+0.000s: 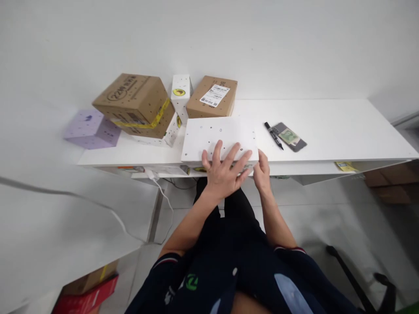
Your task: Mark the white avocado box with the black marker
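Head view: a white box is being pressed flat under the open left hand, fingers spread, while its right edge is being gripped by the right hand. It's being kept at the near edge of the white table, with plain white walls being seen beyond the hands.

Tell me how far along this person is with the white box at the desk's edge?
Already on the desk: four other boxes stand grouped at the back left. In hand: the left hand lies flat, fingers spread, on the white box, and the right hand grips its near right corner. The box looks closed. Untouched: the black marker and the phone to its right.
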`<state>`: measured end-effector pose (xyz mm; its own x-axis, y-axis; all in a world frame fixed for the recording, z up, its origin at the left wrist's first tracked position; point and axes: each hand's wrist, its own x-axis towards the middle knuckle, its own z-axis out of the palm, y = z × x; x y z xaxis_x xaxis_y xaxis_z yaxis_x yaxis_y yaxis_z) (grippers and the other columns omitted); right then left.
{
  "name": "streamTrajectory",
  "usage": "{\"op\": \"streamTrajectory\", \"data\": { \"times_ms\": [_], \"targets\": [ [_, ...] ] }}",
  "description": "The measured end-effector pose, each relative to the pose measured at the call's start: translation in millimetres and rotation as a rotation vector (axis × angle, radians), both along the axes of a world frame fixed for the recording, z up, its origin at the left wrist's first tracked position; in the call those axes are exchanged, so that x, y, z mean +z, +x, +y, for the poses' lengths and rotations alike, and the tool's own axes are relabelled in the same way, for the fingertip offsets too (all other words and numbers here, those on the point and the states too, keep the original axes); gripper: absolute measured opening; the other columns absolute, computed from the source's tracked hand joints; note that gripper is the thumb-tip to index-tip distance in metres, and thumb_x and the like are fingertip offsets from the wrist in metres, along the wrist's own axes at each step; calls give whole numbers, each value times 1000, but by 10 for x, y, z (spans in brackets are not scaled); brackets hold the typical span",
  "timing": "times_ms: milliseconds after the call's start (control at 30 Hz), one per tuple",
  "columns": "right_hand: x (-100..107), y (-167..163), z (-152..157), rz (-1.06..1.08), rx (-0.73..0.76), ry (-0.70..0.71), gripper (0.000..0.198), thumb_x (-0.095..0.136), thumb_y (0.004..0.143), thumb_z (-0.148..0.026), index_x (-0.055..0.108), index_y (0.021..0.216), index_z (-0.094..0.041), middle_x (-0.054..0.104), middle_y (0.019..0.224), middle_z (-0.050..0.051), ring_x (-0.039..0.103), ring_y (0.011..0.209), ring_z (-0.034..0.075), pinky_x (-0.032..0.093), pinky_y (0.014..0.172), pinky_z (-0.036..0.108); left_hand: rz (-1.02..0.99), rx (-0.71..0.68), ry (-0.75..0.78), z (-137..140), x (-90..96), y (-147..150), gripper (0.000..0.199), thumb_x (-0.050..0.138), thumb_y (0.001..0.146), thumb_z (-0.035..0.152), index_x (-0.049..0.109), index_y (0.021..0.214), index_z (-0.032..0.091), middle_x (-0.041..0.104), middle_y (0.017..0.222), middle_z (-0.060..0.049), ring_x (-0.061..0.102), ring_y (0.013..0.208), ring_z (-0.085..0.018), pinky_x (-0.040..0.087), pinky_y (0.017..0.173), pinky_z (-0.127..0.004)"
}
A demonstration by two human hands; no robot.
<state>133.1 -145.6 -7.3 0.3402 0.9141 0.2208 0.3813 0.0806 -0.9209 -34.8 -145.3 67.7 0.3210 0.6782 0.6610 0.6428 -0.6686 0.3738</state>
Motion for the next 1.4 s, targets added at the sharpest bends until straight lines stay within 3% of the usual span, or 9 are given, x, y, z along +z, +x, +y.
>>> {"op": "streamTrajectory", "data": {
  "times_ms": [133,300,400,500,800,1000,1133,1233,1400],
  "targets": [
    [105,-77,-65,35,10,20,62,28,97,-66,49,145,-32,38,158,7,34,149,26,33,120,53,-66,62,-24,189,-29,-147,45,66,85,52,65,126,36,59,142,-2,33,145,-40,0,122,-67],
    [131,-53,-126,-15,133,66,66,40,92,-71,47,147,-34,44,156,7,40,144,27,32,120,54,-436,345,156,302,-110,-501,46,59,88,53,62,124,25,51,138,-10,38,141,-33,26,121,-57],
    [173,-85,-25,-16,121,-7,62,47,92,-65,48,146,-34,54,147,7,50,135,29,39,115,55,-612,302,-61,505,-138,-660,59,54,93,56,44,141,24,50,138,-14,48,134,-28,40,114,-49],
    [205,-145,161,-26,52,-51,64,50,90,-65,50,144,-29,65,133,10,56,127,31,41,110,56,-765,233,-291,790,-188,-696,69,51,89,69,37,141,27,48,143,-13,53,130,-26,46,110,-42],
    [187,-162,513,-20,4,-63,69,47,89,-69,49,143,-27,70,124,11,61,120,30,45,105,54,-869,245,-366,1208,-257,-622,80,52,82,78,41,138,22,52,142,-15,58,127,-25,49,108,-37],
    [231,-127,372,163,160,-101,66,53,85,-71,58,133,-25,66,131,10,67,87,20,56,84,42,-941,225,-380,1053,-255,-627,83,58,77,80,46,139,26,61,133,-11,58,129,-26,48,110,-41],
    [198,-39,150,314,306,-78,71,31,89,-79,56,132,-28,61,137,8,68,94,20,58,82,39,-974,148,-362,665,-322,-685,73,63,82,69,48,139,25,59,139,-11,56,132,-26,48,111,-39],
    [186,17,-25,262,236,-84,75,20,90,-79,54,132,-27,65,127,11,67,101,24,58,82,43,-893,127,-406,317,-521,-755,71,68,83,59,46,142,25,55,145,-12,54,134,-26,48,110,-39],
    [113,61,-140,-68,5,-113,56,53,87,-68,63,122,-25,60,129,14,61,110,28,54,90,48,-660,266,-404,64,-967,-813,53,71,82,45,59,128,22,59,138,-13,54,132,-28,44,113,-47]
  ]
}}
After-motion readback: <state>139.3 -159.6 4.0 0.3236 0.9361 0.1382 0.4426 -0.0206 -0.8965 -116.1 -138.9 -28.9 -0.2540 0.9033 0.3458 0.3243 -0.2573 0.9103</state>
